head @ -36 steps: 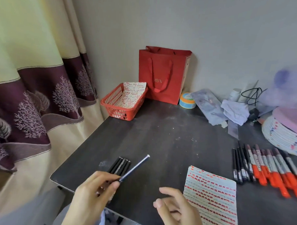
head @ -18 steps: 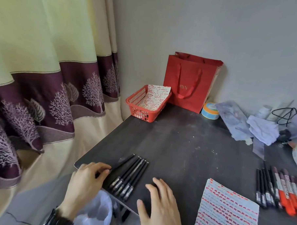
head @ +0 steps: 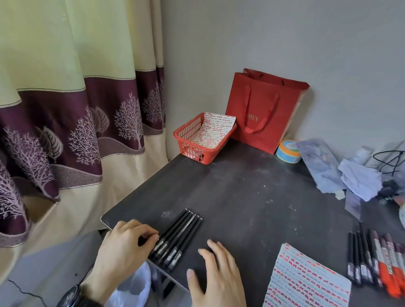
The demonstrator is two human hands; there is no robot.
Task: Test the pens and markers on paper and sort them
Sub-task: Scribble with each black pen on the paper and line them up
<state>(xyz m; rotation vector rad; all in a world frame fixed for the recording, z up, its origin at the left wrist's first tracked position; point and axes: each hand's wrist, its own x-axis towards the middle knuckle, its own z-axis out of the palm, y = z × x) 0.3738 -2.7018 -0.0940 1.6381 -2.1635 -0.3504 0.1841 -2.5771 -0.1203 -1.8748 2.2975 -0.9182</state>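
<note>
A dark table (head: 252, 202) stood in the room's corner, its far edge against a plain grey wall (head: 283, 36). Left of the table hung a curtain (head: 60, 89) (pale yellow above, a maroon band with tree motifs, cream below). Beneath the table's left edge lay grey floor (head: 41, 269). Light was soft and even.

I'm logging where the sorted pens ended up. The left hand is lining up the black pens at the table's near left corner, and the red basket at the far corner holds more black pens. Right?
Not quite. In the head view the red basket holds a marked test sheet, not pens. The rest stands: the left hand is lining up the black pens at the table's near left corner.
</note>
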